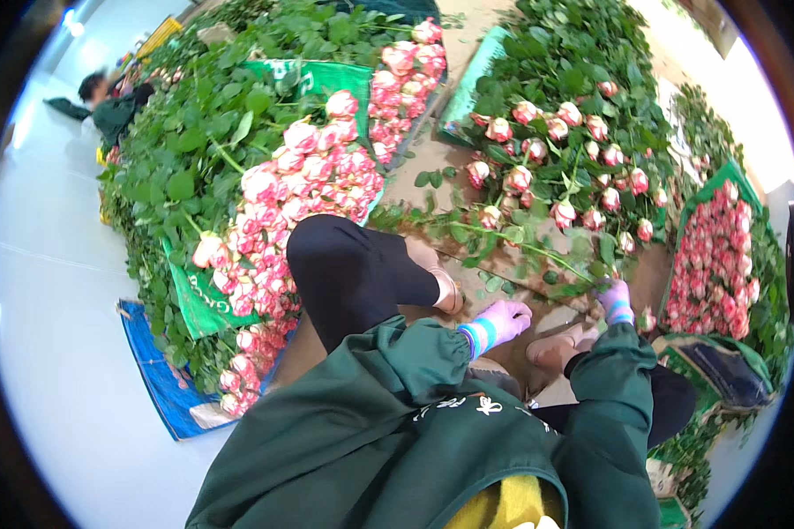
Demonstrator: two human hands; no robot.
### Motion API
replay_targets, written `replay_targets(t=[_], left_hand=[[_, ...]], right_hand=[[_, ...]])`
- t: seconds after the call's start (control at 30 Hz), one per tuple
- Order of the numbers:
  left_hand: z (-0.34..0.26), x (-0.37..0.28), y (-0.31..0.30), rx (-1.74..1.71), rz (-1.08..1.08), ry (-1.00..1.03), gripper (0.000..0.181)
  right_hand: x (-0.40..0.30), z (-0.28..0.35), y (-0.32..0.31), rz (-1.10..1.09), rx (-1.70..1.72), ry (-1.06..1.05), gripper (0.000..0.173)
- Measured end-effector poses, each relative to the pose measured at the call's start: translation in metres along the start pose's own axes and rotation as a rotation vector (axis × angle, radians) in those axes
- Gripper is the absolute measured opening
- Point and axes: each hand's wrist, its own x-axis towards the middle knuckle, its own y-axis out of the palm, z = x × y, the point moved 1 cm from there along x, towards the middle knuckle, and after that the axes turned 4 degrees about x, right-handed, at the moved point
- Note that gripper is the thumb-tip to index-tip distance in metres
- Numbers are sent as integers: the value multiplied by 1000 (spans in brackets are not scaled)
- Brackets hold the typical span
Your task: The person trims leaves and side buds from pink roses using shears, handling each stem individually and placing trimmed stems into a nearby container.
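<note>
My right hand (615, 301), in a lilac glove with a striped cuff, is closed on the end of a long green rose stem (536, 248). The stem slants up and left across the floor, its leaves blurred. To the left of it, my left hand (503, 321) wears a matching glove, its fingers curled with nothing visible in them. Beyond the stem lies a loose heap of pink-and-white roses (566, 213) with leafy stems. A large stack of pink roses (317, 165) lies on the left, between green wrapping sheets (341, 86).
My bent knee (331, 264) stands beside the left stack. A wrapped rose bundle (711, 264) lies at far right, a blue sheet (165, 390) at lower left. Loose leaves (493, 283) litter the brown floor covering. Another person (112, 109) is at the far upper left.
</note>
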Motion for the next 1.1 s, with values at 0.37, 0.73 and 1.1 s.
replay_targets(t=[0.37,0.73,1.1], left_hand=[[-89,-22,-23,82,-297,340,38],[-179,-154,-114,-11,-349,388,33],[-86,-271,-397,-464,-1002,121,29]], right_hand=[[-102,242,-8,260,476,-304,25],[-228,493,97,907,557,-761,52],[-144,430,19,675,406,-544,50]])
